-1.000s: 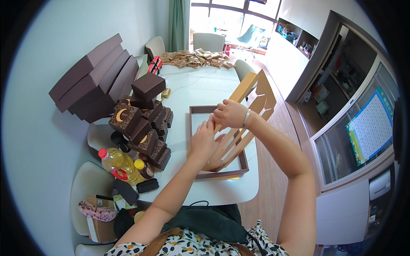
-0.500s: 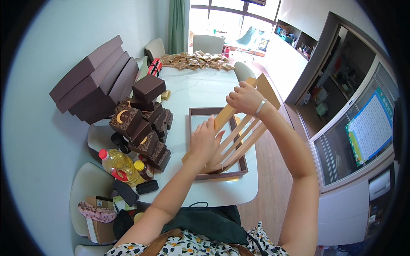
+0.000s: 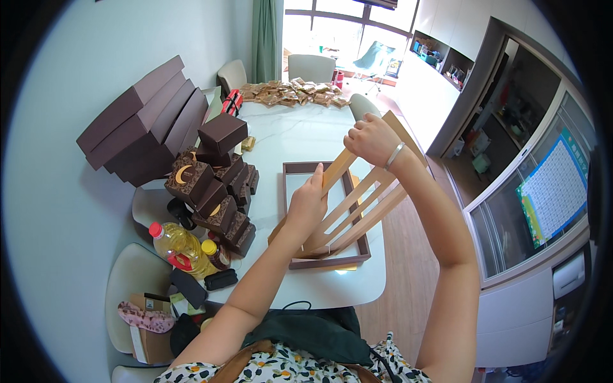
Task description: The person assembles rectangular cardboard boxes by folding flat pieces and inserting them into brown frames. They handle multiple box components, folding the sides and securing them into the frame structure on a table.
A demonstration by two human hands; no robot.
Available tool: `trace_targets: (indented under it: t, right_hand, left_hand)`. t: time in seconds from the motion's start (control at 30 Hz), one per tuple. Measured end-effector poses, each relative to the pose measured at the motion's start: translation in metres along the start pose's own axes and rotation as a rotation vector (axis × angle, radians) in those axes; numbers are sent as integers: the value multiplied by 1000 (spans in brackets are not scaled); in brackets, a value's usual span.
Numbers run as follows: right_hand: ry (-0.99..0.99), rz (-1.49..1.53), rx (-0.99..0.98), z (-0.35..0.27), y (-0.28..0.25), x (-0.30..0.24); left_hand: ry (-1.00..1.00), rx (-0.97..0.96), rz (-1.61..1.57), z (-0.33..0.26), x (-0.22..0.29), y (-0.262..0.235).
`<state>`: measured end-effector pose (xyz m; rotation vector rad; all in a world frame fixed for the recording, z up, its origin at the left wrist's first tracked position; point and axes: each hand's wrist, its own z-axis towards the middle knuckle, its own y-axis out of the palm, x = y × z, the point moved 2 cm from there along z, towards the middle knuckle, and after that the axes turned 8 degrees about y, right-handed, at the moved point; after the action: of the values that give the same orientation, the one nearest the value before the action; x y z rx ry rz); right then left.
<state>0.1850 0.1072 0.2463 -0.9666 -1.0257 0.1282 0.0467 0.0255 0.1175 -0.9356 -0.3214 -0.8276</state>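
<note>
The left hand [image 3: 306,204] lies flat, fingers together, against a tan slatted cardboard divider insert [image 3: 357,207], tilted in the shallow brown box tray [image 3: 295,191]. At one o'clock, the right hand [image 3: 371,137] clenches its top edge; uneven pressure could buckle the slats.

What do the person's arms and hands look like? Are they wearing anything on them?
Both forearms are bare, with no sleeves reaching them and no gloves. The right hand has a thin silver bangle round its wrist. The left hand shows no ring, watch or band that I can make out. Near the body, a flowery top shows.
</note>
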Motion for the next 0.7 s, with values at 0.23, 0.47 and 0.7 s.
trace_targets:
  t: [0.23, 0.47, 0.7]
  right_hand:
    - [-36, -22, 579, -2, -5, 12]
    - [116, -30, -62, 7, -9, 16]
    - [393, 431, 520, -19, -25, 8]
  left_hand:
    - [-28, 63, 23, -1, -4, -3]
    - [-34, 71, 30, -4, -2, -5]
    - [-219, 154, -144, -12, -15, -11]
